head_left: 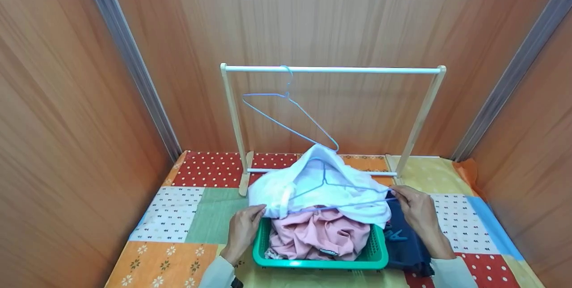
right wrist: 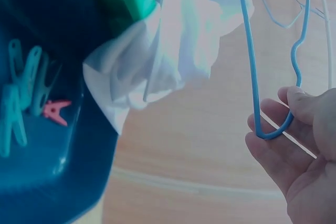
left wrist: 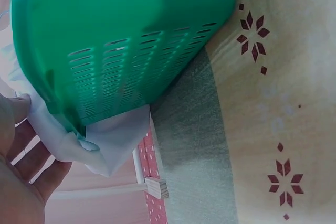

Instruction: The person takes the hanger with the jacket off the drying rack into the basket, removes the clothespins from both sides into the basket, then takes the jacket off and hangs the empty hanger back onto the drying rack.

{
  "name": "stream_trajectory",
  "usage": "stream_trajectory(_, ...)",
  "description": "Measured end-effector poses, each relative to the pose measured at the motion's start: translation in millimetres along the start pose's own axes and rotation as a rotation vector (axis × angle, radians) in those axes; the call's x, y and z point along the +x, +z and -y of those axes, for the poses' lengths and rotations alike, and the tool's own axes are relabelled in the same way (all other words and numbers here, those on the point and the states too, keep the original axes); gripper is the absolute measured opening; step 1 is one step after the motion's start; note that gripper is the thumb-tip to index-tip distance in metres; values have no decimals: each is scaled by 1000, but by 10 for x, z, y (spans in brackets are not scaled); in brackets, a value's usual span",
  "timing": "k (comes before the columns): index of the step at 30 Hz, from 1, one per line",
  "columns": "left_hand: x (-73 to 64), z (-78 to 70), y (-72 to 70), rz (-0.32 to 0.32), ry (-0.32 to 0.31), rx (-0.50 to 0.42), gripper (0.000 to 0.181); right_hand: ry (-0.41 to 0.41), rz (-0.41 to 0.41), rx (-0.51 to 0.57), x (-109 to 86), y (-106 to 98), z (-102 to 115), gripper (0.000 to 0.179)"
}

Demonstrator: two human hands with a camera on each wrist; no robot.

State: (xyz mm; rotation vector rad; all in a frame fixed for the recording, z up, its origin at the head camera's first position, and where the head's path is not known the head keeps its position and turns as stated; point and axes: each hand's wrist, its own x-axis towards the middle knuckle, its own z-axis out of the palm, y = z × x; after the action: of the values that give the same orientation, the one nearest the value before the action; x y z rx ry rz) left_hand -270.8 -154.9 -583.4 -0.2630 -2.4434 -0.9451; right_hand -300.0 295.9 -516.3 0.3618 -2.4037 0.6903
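Observation:
A white garment lies spread over the back of a green basket, with a crumpled pink garment below it in the basket. My left hand pinches the white cloth at its left edge; the left wrist view shows this hand beside the basket's rim. With thumb and fingers my right hand holds the rounded right end of a blue wire hanger. The rest of that hanger lies across the white garment, its left end overlapping the cloth.
Behind stands a rack with a white bar, and a second blue hanger hangs from it. Right of the basket, a dark blue tray holds several blue clothespins and a red one. Wooden panels enclose the patchwork cloth.

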Motion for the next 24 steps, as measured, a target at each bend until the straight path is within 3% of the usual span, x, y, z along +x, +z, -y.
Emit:
stream_trajectory(8, -31, 14, 35, 21, -19, 12, 16, 51, 14, -27, -30, -143, -58, 19)
stream_trajectory(24, -88, 43, 48, 25, 22, 18, 18, 61, -19, -63, -84, -403, -122, 22)
